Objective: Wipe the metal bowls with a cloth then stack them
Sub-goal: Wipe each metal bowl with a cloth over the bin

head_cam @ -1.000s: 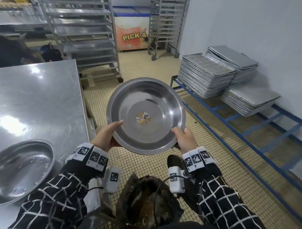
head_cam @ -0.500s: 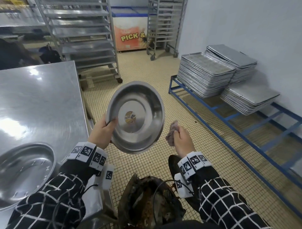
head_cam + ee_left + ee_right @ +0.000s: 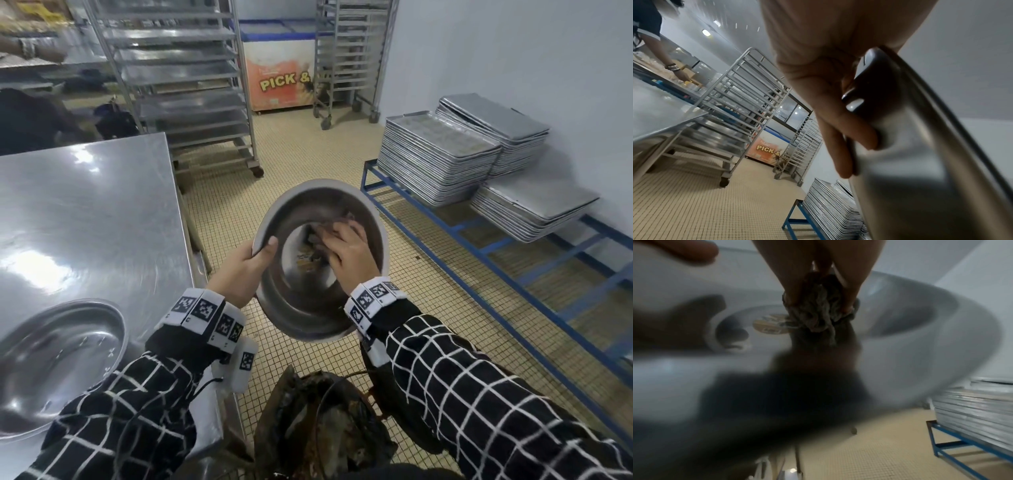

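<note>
I hold a round metal bowl (image 3: 298,308) tilted toward me over the tiled floor. My left hand (image 3: 250,263) grips its left rim, thumb inside and fingers behind, as the left wrist view shows on the bowl's (image 3: 920,162) outer wall. My right hand (image 3: 346,250) is inside the bowl, bunching a grey cloth (image 3: 322,229) against the bottom. In the right wrist view the cloth (image 3: 818,313) is pinched between my fingers beside a round sticker (image 3: 770,324) on the bowl's floor. A second metal bowl (image 3: 58,363) rests on the steel table (image 3: 89,205) at the lower left.
Stacks of metal trays (image 3: 438,161) sit on a low blue frame (image 3: 462,240) to the right. Wheeled steel racks (image 3: 181,85) and an orange chest freezer (image 3: 281,78) stand at the back. A dark bin (image 3: 322,428) is at my feet. Another person's arm (image 3: 672,68) works at a far counter.
My right hand let go of the bowl's rim, showed the cloth beside it, then moved inside the bowl with the cloth. The left hand alone holds the bowl, now lower and more tilted.
</note>
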Tool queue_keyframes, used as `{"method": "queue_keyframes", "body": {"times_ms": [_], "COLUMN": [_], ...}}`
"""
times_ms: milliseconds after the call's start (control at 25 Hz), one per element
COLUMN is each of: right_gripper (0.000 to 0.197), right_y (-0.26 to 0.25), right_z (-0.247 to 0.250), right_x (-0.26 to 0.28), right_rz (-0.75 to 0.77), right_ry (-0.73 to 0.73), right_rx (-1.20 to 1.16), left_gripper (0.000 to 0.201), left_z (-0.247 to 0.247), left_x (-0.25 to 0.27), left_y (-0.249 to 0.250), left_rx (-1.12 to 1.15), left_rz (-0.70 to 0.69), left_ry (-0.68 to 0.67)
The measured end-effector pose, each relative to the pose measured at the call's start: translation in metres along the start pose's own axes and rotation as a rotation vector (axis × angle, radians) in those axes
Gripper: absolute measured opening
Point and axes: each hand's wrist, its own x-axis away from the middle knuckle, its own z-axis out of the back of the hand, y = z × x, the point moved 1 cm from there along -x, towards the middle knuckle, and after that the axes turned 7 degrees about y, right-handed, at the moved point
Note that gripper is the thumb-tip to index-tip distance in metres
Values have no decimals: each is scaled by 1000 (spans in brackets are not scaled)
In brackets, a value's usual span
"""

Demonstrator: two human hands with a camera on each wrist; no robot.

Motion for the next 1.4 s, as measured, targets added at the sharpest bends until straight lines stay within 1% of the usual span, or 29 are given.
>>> {"method": "queue_keyframes", "body": {"times_ms": [80,120,160,200,240,280,360,440,480,520,560,600,640,720,760,800,840,880,960,1040,1120,1200,1320,1360,1400], "right_gripper": [35,32,30,31,34,35,35,37,36,34,30,27,24,21,22,24,26,26,25,22,21,22,20,20,20], "right_y": [-13,-20,-27,-33,-36,-34,-34,-26,-20,-13,-6,1,6,15,17,18,17,17,13,9,2,-5,-21,-24,-26], "right_z": [0,-2,-2,-3,-5,-6,0,6,11,18,24,31,37,49,51,50,46,40,27,12,5,3,10,14,20], "right_x": [2,4,6,10,16,24,37,50,52,51,46,38,29,8,-2,-11,-17,-18,-11,7,24,37,47,49,51], "right_rz": [-91,-133,-123,-36,59,116,74,62,87,79,74,42,-39,-280,-407,-500,-552,-565,-528,-456,-389,-312,-213,-204,-220], "right_ry": [24,-16,-57,-59,-100,-168,-332,-469,-505,-540,-542,-495,-379,-80,30,104,142,153,102,-15,-139,-227,-375,-409,-409], "right_rx": [-166,-261,-322,-301,-256,-222,-236,-236,-206,-200,-170,-141,-118,-102,-123,-150,-160,-155,-131,-120,-132,-137,-103,-65,-13], "left_gripper": [30,27,27,28,28,28,27,27,28,29,30,30,28,25,26,28,29,31,33,33,29,25,18,19,21], "left_z": [0,-1,-2,-3,-4,-4,0,4,6,7,8,7,7,3,2,-1,-3,-5,-8,-13,-13,-11,-12,-13,-14], "left_x": [-2,-1,-1,1,1,1,-1,-6,-7,-7,-7,-7,-6,-3,-1,0,1,2,5,8,10,9,9,9,12], "left_y": [3,7,9,13,14,16,16,12,9,7,4,4,2,5,6,8,8,7,9,10,12,11,4,1,1], "left_rx": [26,44,56,61,66,75,77,38,23,11,1,-6,-6,-11,-19,-29,-39,-45,-30,-16,23,68,95,83,75], "left_rz": [-6,-15,-26,-30,-29,-22,-21,-36,-42,-43,-41,-37,-31,-21,-20,-21,-20,-19,-14,-22,-21,-22,-24,-20,-15], "left_ry": [12,9,10,20,42,67,106,110,101,93,87,79,78,87,83,73,69,70,78,105,176,231,239,229,214]}}
